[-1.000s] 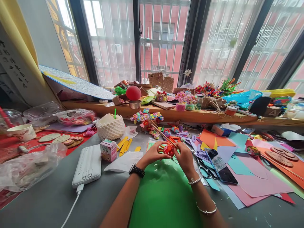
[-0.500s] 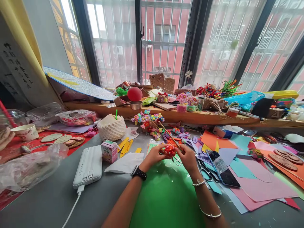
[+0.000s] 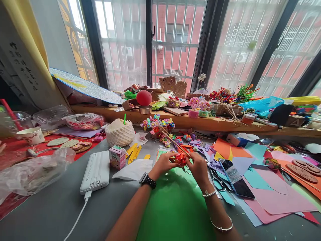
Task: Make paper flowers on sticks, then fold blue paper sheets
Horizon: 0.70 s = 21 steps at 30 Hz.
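Observation:
Between my hands, above the green mat [image 3: 175, 207], is a red folded-paper ball [image 3: 180, 159]. My left hand [image 3: 163, 164] is closed on its left side, thumb and fingers pinching it. A thin wooden stick [image 3: 173, 140] is pinched in my right hand [image 3: 198, 166]; it slants up and to the left from the ball. Whether the stick's lower end enters the ball is hidden by my fingers. Partly covered by my right hand are small scissors [image 3: 188, 170]. Just beyond stand colourful crocheted flowers [image 3: 156, 124].
On the left are a power bank [image 3: 96, 172] with a cable, a pink drink carton [image 3: 117, 158] and a netted coconut [image 3: 119, 132]. To the right lie black scissors [image 3: 217, 182], a phone [image 3: 236, 177] and coloured paper sheets [image 3: 273, 197]. Behind runs a crowded wooden sill [image 3: 160, 117].
The stick's far end has swung lower and to the left, and my right hand has tilted with it. My left hand still holds the red paper ball. The whole view has shifted slightly.

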Each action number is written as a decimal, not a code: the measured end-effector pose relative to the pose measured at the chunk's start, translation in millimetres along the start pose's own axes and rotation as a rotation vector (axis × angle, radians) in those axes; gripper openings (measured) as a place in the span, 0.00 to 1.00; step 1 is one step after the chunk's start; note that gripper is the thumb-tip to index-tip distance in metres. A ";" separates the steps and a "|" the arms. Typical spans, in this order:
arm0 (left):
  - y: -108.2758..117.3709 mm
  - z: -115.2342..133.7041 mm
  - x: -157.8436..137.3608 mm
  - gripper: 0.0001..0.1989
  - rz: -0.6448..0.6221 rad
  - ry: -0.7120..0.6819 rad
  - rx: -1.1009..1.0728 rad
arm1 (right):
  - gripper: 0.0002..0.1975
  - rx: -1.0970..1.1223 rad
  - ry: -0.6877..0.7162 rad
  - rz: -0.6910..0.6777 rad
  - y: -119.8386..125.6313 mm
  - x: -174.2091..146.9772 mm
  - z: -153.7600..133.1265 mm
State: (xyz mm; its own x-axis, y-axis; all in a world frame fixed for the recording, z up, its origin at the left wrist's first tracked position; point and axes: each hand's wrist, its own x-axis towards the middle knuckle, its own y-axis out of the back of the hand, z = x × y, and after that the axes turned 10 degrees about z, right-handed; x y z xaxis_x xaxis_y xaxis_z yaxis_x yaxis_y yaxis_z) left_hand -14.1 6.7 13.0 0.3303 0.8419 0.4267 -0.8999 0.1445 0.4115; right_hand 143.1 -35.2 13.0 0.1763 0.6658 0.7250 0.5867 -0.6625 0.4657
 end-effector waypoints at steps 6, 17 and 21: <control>2.0 1.0 0.4 0.21 0.003 -0.030 0.042 | 0.10 0.128 -0.068 -0.057 4.2 2.7 -3.5; 8.5 5.4 -0.3 0.14 0.032 -0.022 0.124 | 0.20 0.399 -0.192 -0.296 4.3 4.2 -4.7; 4.2 3.4 0.6 0.22 0.084 0.053 -0.010 | 0.21 0.383 -0.234 -0.231 3.4 5.7 -3.0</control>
State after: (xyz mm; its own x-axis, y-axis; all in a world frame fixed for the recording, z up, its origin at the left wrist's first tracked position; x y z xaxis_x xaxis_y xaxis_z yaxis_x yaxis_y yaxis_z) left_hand -16.7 6.1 17.7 0.2382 0.8777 0.4158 -0.9267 0.0772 0.3678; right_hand 143.8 -34.7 20.2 0.1544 0.8680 0.4719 0.8715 -0.3446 0.3488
